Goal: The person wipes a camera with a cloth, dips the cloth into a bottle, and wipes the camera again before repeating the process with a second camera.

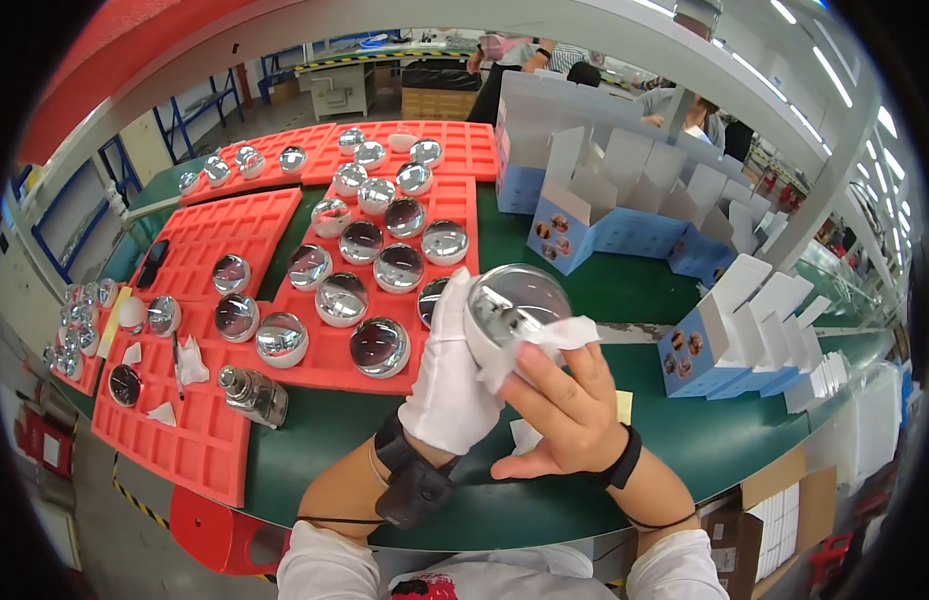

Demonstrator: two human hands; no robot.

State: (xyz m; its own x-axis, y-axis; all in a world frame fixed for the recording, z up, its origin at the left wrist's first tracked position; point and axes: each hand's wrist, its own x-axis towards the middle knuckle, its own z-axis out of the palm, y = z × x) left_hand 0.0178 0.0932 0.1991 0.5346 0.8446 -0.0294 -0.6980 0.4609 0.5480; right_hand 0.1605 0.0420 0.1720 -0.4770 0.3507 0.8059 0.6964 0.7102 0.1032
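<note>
My left hand (446, 385), in a white glove, grips a glossy ball (517, 298) with a mirror-like clear top and a white lower part. It is held up over the green table. My bare right hand (567, 418) has its fingers closed over a thin white wipe (574, 333), pressed against the ball's lower right side; the thumb sticks out to the left. Left of my hands, several similar balls (379, 347) sit in red foam trays (219, 440). A glass bottle (252, 396) with a metal top stands beside the trays.
Blue boxes with raised white flaps (562, 238) stand at the back right, and more boxes (706, 350) stand at the right. Scraps of white wipe (191, 360) and a pen-like tool (177, 368) lie on the left tray. An open carton (784, 520) is at the lower right. People work in the background.
</note>
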